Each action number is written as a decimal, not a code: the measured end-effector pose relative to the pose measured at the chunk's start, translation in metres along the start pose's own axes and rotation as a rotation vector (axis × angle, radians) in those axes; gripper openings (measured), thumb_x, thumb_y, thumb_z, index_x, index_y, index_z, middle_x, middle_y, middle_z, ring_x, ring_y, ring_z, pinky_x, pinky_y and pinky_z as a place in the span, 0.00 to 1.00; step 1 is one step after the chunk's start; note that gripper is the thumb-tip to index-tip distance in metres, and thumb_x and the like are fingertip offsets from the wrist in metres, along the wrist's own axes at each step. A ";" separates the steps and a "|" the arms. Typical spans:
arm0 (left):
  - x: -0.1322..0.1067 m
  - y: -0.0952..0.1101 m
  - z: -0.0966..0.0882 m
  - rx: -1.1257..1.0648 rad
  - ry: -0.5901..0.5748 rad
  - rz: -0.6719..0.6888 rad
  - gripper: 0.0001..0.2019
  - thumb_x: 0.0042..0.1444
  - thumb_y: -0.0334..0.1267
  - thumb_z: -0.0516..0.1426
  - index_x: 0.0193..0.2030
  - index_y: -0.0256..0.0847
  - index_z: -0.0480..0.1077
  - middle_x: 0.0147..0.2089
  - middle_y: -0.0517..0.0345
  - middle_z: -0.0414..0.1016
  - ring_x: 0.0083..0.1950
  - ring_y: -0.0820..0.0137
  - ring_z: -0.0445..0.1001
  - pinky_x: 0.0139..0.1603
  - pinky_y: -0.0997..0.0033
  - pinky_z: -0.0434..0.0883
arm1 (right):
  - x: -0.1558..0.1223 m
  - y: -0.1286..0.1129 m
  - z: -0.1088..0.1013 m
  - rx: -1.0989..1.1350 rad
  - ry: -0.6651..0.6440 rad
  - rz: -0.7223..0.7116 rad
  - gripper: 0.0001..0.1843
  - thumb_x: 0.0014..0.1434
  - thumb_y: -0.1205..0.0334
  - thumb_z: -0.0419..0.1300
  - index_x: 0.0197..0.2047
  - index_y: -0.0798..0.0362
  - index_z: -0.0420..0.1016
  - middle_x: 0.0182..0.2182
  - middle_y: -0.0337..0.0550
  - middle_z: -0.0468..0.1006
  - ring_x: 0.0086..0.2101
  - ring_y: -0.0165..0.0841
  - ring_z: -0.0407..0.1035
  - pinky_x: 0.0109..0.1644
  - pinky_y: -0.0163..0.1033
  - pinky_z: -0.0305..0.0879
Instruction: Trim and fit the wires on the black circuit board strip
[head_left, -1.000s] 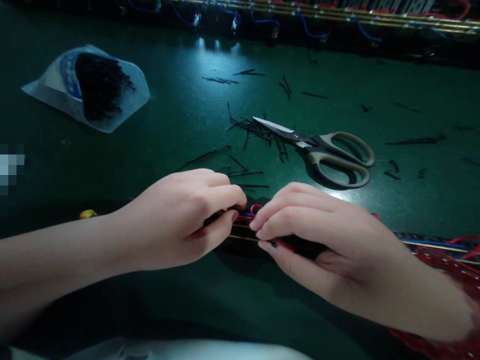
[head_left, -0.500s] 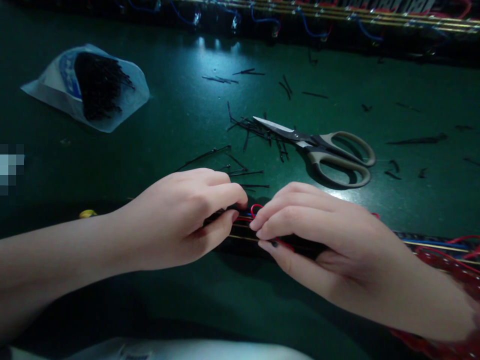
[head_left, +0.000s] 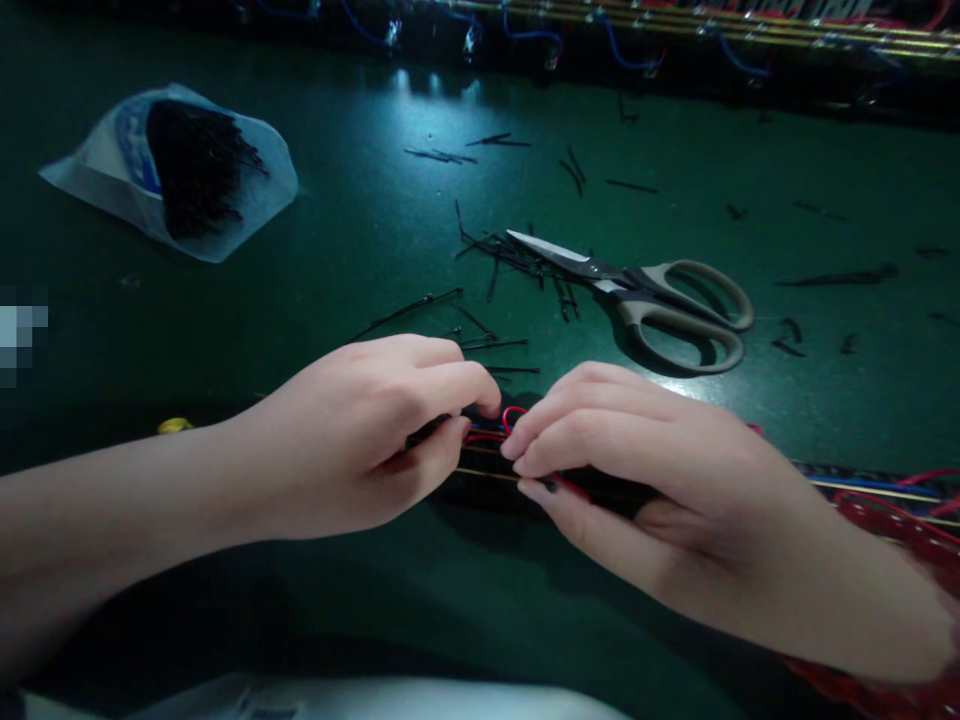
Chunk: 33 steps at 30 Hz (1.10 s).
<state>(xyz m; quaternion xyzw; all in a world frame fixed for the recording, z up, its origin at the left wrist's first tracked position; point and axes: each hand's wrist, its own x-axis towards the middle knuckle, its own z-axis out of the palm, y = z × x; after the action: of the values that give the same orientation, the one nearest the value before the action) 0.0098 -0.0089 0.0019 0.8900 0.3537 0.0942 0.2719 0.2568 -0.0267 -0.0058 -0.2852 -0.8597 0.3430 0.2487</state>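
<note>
Bag: at far left I see a clear plastic bag point(head_left: 247, 200) lying on its side, well away from the hands, with a thick black bunch of ties point(head_left: 191, 165) inside it.
Yellow piece: a small yellow bit point(head_left: 175, 426) lies just above the left forearm; I cannot tell what it is.
Left hand: my view shows the left hand point(head_left: 360, 440) clenched, thumb and forefinger pinched on the wire bundle at its dark end.
Wire bundle: the wire bundle point(head_left: 487, 485) lies flat across the near part of the table point(head_left: 360, 230), between the two hands and running off to the right edge.
Red loop: a small red loop point(head_left: 512, 415) of wire stands up from the bundle, right between the fingertips of both hands.
Right hand: the right hand point(head_left: 660, 480) grasps the bundle, fingers curled over the top and thumb pressed underneath.
Loose ties: short black loose ties point(head_left: 517, 258) lie scattered beyond the hands, some touching the scissor blades.
Scissors: the scissors point(head_left: 652, 300) lie flat and nearly closed, blades pointing left, grey handles to the right, apart from both hands.
Far right: red wires point(head_left: 900, 520) pile beside the right wrist.
</note>
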 end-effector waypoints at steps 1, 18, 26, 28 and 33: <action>0.000 0.000 0.000 -0.007 0.003 0.002 0.12 0.69 0.30 0.51 0.47 0.44 0.75 0.39 0.64 0.75 0.39 0.76 0.74 0.38 0.77 0.66 | -0.001 0.000 0.000 0.000 -0.001 0.000 0.07 0.66 0.74 0.60 0.40 0.55 0.79 0.37 0.38 0.83 0.40 0.26 0.72 0.47 0.30 0.70; 0.002 -0.001 0.000 -0.057 0.000 0.017 0.12 0.69 0.28 0.51 0.46 0.43 0.75 0.40 0.62 0.76 0.40 0.76 0.75 0.39 0.78 0.68 | 0.001 0.000 -0.002 0.014 -0.007 0.018 0.07 0.66 0.73 0.61 0.40 0.53 0.78 0.36 0.39 0.83 0.39 0.29 0.75 0.45 0.34 0.73; 0.002 -0.004 0.000 -0.054 -0.021 0.035 0.12 0.69 0.27 0.51 0.47 0.43 0.74 0.40 0.62 0.76 0.40 0.76 0.75 0.39 0.78 0.68 | 0.002 -0.001 -0.004 0.027 -0.007 0.018 0.07 0.65 0.73 0.61 0.40 0.52 0.78 0.36 0.39 0.83 0.38 0.30 0.75 0.45 0.35 0.73; 0.002 -0.004 0.000 -0.050 -0.022 0.035 0.12 0.69 0.27 0.51 0.47 0.43 0.74 0.40 0.62 0.76 0.40 0.77 0.75 0.38 0.78 0.68 | 0.002 0.000 -0.004 0.029 -0.015 0.020 0.07 0.66 0.73 0.61 0.40 0.52 0.78 0.37 0.39 0.83 0.39 0.30 0.75 0.45 0.35 0.73; 0.002 -0.003 -0.001 -0.047 -0.019 0.042 0.11 0.70 0.28 0.51 0.46 0.43 0.75 0.40 0.61 0.76 0.40 0.75 0.75 0.37 0.77 0.68 | 0.000 0.001 -0.003 0.023 -0.023 0.009 0.07 0.66 0.73 0.60 0.41 0.52 0.77 0.37 0.38 0.83 0.40 0.29 0.75 0.46 0.34 0.73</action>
<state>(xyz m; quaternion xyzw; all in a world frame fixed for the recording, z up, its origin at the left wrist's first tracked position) 0.0093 -0.0054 0.0009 0.8915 0.3301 0.0998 0.2938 0.2587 -0.0250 -0.0047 -0.2822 -0.8573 0.3572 0.2404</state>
